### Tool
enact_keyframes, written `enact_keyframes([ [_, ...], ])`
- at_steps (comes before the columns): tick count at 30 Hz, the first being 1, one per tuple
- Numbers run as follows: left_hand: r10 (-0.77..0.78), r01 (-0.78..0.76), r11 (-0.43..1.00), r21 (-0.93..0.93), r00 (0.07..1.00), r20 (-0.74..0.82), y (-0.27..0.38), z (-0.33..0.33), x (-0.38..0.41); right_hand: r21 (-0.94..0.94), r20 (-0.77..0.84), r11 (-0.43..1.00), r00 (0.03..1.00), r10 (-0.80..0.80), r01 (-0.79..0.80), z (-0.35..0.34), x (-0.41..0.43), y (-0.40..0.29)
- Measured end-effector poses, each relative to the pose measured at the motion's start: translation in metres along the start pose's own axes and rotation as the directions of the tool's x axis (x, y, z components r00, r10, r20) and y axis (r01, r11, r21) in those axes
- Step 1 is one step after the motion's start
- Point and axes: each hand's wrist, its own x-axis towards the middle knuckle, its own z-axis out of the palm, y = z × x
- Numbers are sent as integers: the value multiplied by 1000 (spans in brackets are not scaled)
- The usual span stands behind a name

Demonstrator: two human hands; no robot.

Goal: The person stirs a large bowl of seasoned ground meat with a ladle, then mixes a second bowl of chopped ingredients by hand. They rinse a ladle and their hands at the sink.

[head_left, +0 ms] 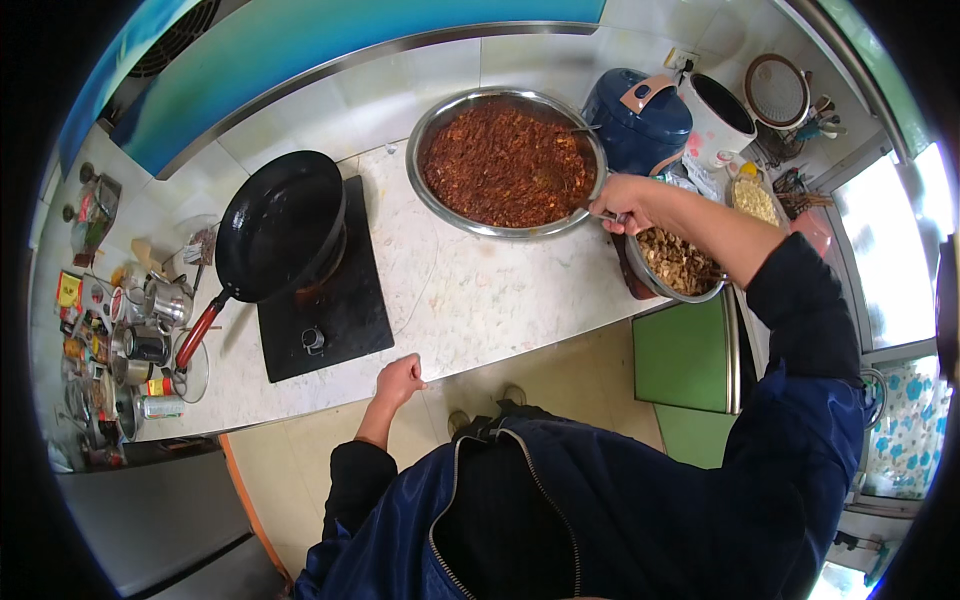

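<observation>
My right hand (626,202) grips the thin metal handle of a utensil (606,218) at the right rim of a wide steel basin (420,184). I cannot tell what the utensil's far end looks like. Dark red, crumbly chili-like food (502,165) fills the basin, and another metal handle (586,128) rests over its upper right rim. Below my right forearm stands a metal bowl (651,279) of brown chopped pieces (675,259), partly covered by the arm. My left hand (400,380), loosely curled and holding nothing, hangs by the counter's front edge.
A black wok (277,225) with a red handle sits tilted on a black induction cooktop (330,337). Jars, cans and packets crowd the left end of the counter (465,300). A blue rice cooker (637,124) stands behind the basin, and a green cabinet (682,356) is below right.
</observation>
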Motion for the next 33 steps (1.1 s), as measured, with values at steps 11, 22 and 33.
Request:
enact_keyframes([
  [11, 20, -20, 1000, -9, 1000, -20, -2, 2, 0, 643, 259, 761, 959, -115, -82, 9, 20, 54],
  [22, 4, -4, 1000, -24, 1000, -7, -8, 6, 3, 615, 85, 785, 983, -164, 78, -1, -3, 63],
  [33, 15, -15, 1000, -17, 1000, -14, -5, 4, 2, -44, -309, 855, 807, -504, 517, 4, 35, 16],
])
